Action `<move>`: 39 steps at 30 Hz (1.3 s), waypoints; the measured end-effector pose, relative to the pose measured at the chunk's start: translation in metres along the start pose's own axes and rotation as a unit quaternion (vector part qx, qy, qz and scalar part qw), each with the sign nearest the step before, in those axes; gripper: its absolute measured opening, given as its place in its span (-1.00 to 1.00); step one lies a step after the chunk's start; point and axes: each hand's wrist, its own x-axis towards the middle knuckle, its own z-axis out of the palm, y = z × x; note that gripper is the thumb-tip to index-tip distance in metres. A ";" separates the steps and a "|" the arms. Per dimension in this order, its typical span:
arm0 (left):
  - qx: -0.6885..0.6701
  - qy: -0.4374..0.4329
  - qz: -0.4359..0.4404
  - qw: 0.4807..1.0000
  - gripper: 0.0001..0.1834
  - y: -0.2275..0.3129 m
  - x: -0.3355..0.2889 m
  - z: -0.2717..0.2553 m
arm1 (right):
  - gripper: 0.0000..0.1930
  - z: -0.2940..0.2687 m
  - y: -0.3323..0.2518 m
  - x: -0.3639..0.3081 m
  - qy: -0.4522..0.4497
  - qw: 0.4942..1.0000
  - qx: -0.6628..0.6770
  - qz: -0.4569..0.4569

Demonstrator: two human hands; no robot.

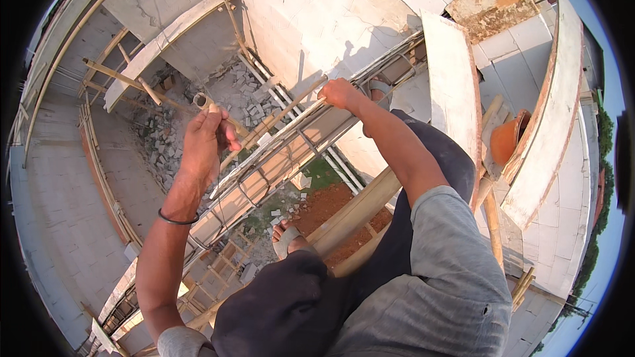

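My left hand [204, 140] is closed around a short bamboo pole [201, 100], whose hollow end shows above my thumb. A thin wooden stick [291, 107] slants past it toward my right hand. My right hand [340, 94] is closed on the upper edge of a long formwork board [264, 147], right beside the stick's far end; its fingertips are partly hidden. Between the formwork boards lies a cage of steel rebar [301, 137] with bent stirrups. My sandalled foot [289, 237] is below, next to a thick bamboo pole [354, 215].
Far below lie broken light blocks [246, 89] and reddish soil [340, 208]. White pipes [340, 170] run under the formwork. Curved pale boards [453, 73] stand at right, with an orange bucket [507, 137] between them. Another curved board [169, 36] and bamboo scaffolding are at upper left, before block walls.
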 end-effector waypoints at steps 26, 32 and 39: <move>0.545 -0.042 0.041 0.837 -0.61 -0.187 0.126 0.110 | -0.83 -0.020 -0.013 -0.014 0.016 0.997 0.043 0.064; 0.581 0.009 0.109 0.806 -0.67 -0.183 0.128 0.117 | -0.85 -0.028 -0.013 -0.018 -0.011 0.997 0.035 0.065; 0.557 -0.039 0.143 0.817 -0.68 -0.176 0.122 0.115 | -0.78 -0.033 -0.006 -0.027 0.014 0.996 0.071 0.051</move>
